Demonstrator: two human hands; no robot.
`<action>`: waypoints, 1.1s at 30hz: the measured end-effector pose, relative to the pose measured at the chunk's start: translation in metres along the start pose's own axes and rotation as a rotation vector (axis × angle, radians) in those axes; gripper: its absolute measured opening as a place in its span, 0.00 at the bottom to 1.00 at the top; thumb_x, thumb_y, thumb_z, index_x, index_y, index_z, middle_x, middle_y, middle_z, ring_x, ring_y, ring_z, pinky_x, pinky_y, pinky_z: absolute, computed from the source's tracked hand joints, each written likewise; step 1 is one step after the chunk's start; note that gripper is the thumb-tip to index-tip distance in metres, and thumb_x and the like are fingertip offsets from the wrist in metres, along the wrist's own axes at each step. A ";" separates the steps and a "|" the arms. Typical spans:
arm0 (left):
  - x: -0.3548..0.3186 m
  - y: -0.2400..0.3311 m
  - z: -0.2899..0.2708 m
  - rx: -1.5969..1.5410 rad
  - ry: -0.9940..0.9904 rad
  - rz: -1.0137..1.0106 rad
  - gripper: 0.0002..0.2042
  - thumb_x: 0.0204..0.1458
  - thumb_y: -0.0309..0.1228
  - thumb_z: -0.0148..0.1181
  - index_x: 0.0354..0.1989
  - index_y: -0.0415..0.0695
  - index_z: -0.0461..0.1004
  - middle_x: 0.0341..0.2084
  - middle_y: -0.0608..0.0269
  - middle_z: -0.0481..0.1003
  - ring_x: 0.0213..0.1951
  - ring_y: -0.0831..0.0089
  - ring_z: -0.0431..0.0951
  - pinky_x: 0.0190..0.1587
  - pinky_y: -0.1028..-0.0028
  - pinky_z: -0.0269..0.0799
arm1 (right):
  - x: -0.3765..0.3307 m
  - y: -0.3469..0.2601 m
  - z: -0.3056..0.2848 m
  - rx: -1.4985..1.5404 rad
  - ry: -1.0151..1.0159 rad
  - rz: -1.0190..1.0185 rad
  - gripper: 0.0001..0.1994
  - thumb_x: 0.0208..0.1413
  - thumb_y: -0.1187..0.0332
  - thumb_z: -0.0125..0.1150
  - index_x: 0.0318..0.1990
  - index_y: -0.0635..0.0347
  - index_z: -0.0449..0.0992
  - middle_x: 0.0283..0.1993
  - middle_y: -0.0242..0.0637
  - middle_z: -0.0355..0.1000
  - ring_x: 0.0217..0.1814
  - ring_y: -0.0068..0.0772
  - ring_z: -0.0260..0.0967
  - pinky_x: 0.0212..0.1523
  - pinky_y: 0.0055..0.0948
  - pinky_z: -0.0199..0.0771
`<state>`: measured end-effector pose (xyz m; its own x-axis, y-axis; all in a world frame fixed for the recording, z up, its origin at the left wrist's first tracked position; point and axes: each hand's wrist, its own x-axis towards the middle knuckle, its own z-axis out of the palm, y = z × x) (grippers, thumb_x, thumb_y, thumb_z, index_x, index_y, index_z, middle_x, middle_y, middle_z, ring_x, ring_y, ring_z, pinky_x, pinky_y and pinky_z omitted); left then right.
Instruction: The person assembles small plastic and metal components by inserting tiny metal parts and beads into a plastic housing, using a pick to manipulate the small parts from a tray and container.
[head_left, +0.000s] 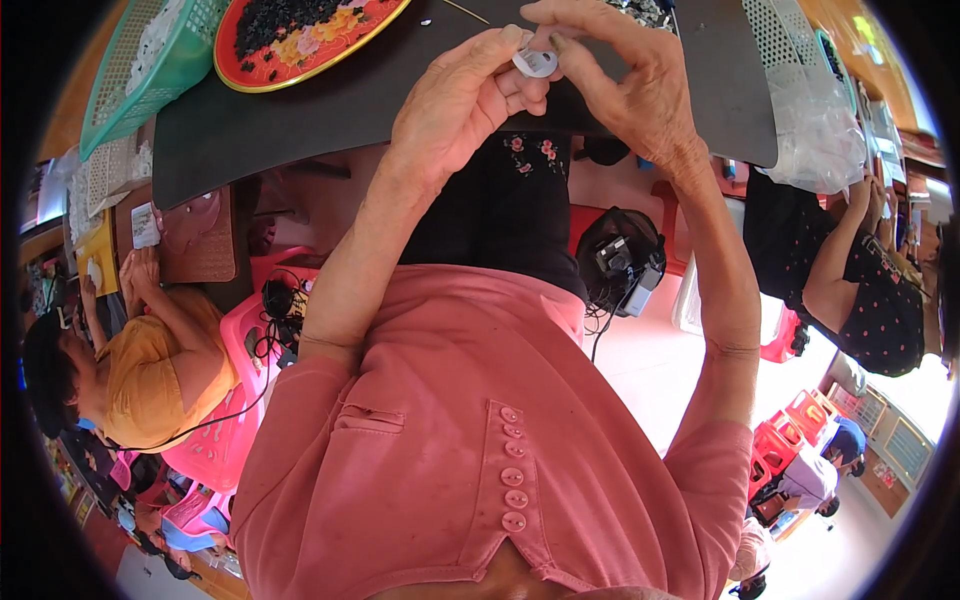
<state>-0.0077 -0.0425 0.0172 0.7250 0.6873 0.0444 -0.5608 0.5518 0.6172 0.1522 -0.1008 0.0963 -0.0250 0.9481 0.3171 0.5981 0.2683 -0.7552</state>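
A small white rounded plastic piece (536, 64) with a dark spot on it is pinched above the dark table's near edge. My left hand (452, 105) grips it from the left, thumb on top and fingers curled below. From the right, my right hand (640, 95) meets it with thumb and forefinger, which bend together at its edge. Just left of my hands, a red round tray (232, 62) with a gold rim and flower pattern bears many small black parts (285, 22).
On the dark table (330, 118), a thin stick (465, 12) and small metallic bits (645, 12) lie beyond my hands. A green basket (120, 100) stands left; a clear plastic bag (820, 130) hangs right. A person in orange (165, 365) sits left, another in dark dotted clothing (880, 300) right.
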 end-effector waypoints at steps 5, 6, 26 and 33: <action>0.001 -0.004 -0.002 -0.016 -0.011 0.027 0.13 0.64 0.33 0.47 0.43 0.35 0.72 0.32 0.59 0.73 0.32 0.72 0.75 0.37 0.71 0.74 | 0.022 0.028 0.006 -0.092 0.169 -1.005 0.15 0.45 0.77 0.60 0.43 0.62 0.76 0.36 0.42 0.74 0.35 0.44 0.68 0.39 0.37 0.66; -0.001 -0.004 -0.004 -0.033 0.011 0.042 0.12 0.64 0.33 0.47 0.42 0.35 0.72 0.31 0.60 0.73 0.31 0.72 0.75 0.37 0.71 0.74 | 0.016 0.000 -0.002 -0.276 -0.064 -0.754 0.16 0.43 0.77 0.60 0.44 0.62 0.75 0.36 0.42 0.74 0.37 0.42 0.68 0.39 0.37 0.64; 0.002 0.000 -0.003 0.001 -0.036 0.019 0.13 0.63 0.33 0.47 0.44 0.33 0.71 0.33 0.53 0.75 0.33 0.69 0.77 0.37 0.70 0.75 | 0.001 -0.002 -0.002 -0.066 -0.073 0.034 0.15 0.56 0.76 0.54 0.51 0.66 0.72 0.40 0.42 0.76 0.39 0.32 0.73 0.42 0.26 0.72; -0.001 0.002 0.001 0.047 0.017 0.020 0.16 0.64 0.36 0.47 0.48 0.33 0.69 0.37 0.43 0.75 0.28 0.74 0.73 0.35 0.72 0.71 | -0.010 0.055 0.024 0.486 0.206 0.173 0.12 0.60 0.72 0.54 0.49 0.66 0.74 0.33 0.31 0.72 0.34 0.20 0.66 0.38 0.19 0.68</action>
<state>-0.0094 -0.0428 0.0188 0.7070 0.7059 0.0437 -0.5553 0.5158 0.6524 0.1662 -0.0910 0.0380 0.2271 0.9454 0.2339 0.1397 0.2060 -0.9685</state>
